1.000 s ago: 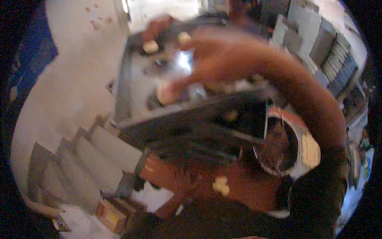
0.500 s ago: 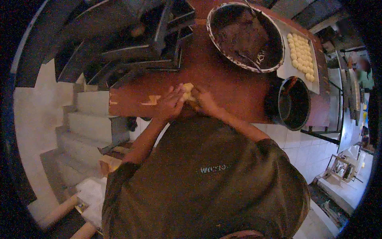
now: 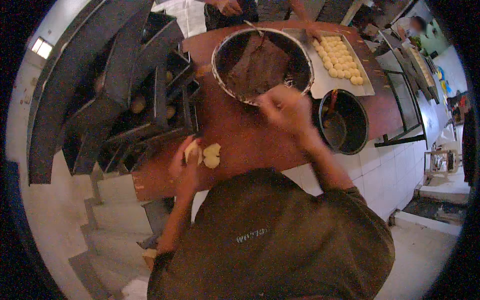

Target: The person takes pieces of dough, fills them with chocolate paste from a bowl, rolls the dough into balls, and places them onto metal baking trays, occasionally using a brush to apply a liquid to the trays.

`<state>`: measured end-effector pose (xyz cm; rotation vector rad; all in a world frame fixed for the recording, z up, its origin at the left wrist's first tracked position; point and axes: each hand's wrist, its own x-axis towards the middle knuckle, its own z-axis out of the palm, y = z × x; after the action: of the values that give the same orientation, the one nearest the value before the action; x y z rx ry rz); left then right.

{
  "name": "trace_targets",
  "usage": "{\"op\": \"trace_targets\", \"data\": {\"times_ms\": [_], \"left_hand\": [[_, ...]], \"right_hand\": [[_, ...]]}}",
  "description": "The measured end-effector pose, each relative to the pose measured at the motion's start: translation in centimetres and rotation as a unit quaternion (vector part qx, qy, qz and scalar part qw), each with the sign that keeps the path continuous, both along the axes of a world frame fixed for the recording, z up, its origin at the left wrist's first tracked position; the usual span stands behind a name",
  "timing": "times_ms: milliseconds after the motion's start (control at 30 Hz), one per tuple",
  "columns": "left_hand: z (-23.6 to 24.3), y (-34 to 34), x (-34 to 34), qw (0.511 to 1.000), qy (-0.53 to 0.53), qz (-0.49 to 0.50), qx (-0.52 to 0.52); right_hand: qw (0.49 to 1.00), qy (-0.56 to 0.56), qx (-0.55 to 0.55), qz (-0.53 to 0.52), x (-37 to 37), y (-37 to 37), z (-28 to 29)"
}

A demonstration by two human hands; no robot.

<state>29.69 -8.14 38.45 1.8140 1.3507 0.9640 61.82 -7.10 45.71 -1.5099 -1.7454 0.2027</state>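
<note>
My left hand (image 3: 184, 164) is closed around a flattened piece of pale dough (image 3: 193, 152), low over the near side of the red-brown table (image 3: 240, 130). Just right of it, flat dough pieces (image 3: 212, 157) lie on the tabletop, touching or overlapping. Out by the near rim of a large round basin (image 3: 216, 75) is my right hand (image 3: 289, 109), its fingers curled together and smeared by motion. Whatever it may hold is hidden. Dark brown filling (image 3: 262, 65) is heaped in the basin, along with a utensil whose handle leans on the far rim.
A tray (image 3: 325, 90) with rows of dough balls (image 3: 337, 57) lies at the far right. Nearer stands a deep black pot (image 3: 345, 125). Dark metal pans (image 3: 120, 100) are stacked on the left. Across the table are another person's hands (image 3: 229, 7), one reaching the tray.
My left hand has lifted a dough piece from the table. My right hand has left the dough for the basin's rim. The view has shifted, and another person's hands now show at the far side.
</note>
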Motion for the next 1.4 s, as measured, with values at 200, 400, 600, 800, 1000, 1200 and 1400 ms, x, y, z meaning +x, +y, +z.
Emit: {"op": "trace_targets", "data": {"times_ms": [200, 400, 600, 800, 1000, 1200, 1400], "left_hand": [[-6.9, -0.4, -5.7, 0.904, 0.425, -0.005, 0.033], [-15.8, 0.1, -7.0, 0.965, 0.239, 0.093, 0.046], [-18.2, 0.6, -8.4, 0.945, 0.322, 0.057, 0.015], [-21.3, -0.7, -11.5, 0.930, 0.351, 0.106, 0.025], [-9.8, -4.7, -5.9, 0.989, 0.052, 0.140, -0.008], [-11.6, -1.6, -8.3, 0.968, 0.207, -0.026, -0.138], [-9.9, -7.6, -18.2, 0.988, -0.018, 0.124, -0.087]], "right_hand": [[0.910, -0.335, -0.236, 0.063, 11.1, 9.0, -8.3], [0.923, -0.350, -0.158, 0.002, 7.5, 9.6, -4.9], [0.954, -0.254, 0.008, 0.158, 6.1, 17.5, -6.5], [0.943, -0.236, -0.112, 0.208, 6.8, 13.4, -5.7], [0.965, 0.010, -0.173, 0.196, 10.6, 10.4, -7.2], [0.942, 0.040, -0.123, 0.311, 6.6, 19.9, -7.5], [0.874, -0.093, -0.244, 0.410, 9.9, 17.0, -5.8]]}}
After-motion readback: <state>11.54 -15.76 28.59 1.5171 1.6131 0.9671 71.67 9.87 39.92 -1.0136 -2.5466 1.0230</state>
